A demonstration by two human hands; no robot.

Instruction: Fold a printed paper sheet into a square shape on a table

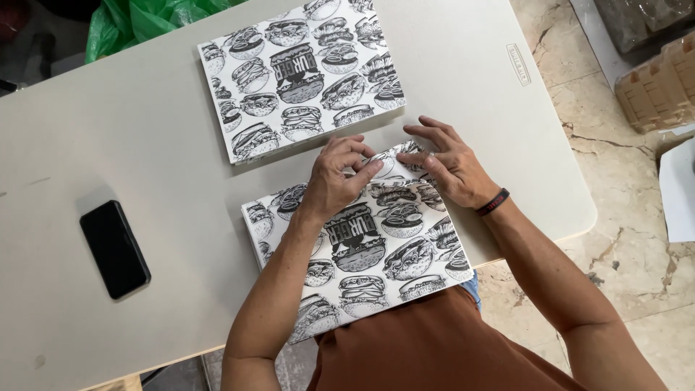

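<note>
A flat white cardboard sheet printed with black burger drawings (376, 253) lies at the near table edge, its near end hanging over my lap. My left hand (337, 177) presses on its far edge, fingers bent over a raised flap. My right hand (445, 163), with a dark wristband, lies beside it, fingers spread on the same folded flap (394, 163). A stack of the same printed sheets (300, 72) lies farther back on the table, apart from both hands.
A black phone (114, 248) lies face up on the grey table (145, 130) at the left. Green plastic bags (145, 18) sit beyond the far edge. Brown moulded trays (659, 87) and white paper (680, 192) rest on the marble floor at right.
</note>
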